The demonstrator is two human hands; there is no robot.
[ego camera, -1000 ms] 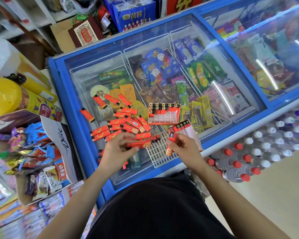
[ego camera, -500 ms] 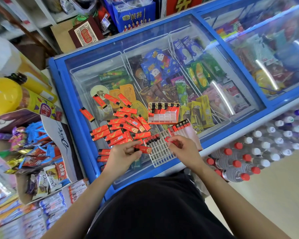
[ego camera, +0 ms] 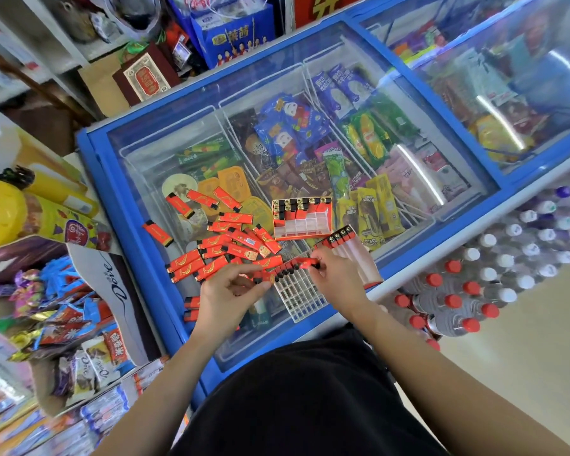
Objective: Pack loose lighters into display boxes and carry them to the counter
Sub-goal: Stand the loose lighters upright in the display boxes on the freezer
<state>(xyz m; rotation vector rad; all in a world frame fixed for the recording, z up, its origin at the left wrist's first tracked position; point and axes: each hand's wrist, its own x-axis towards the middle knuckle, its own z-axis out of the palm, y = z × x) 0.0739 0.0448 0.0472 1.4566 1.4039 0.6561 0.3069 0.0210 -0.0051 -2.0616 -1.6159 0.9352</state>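
Several loose red lighters lie scattered on the glass lid of a blue freezer. A white gridded display tray sits at the lid's near edge, with a short row of lighters at its far-left corner. My left hand pinches a red lighter beside that row. My right hand pinches another red lighter over the tray's top edge. A red display box, partly filled along its far rows, stands farther back. Another tray with a few lighters lies partly under my right hand.
Dove chocolate boxes and sweets crowd a rack at the left. Shrink-wrapped bottles with red and white caps are stacked on the right. Shelves and a blue gift box stand behind the freezer, with bare floor at the lower right.
My left hand picked a lighter from the pile and brought it toward the white tray. My right hand carried its lighter from below the tray up to the tray's top edge.
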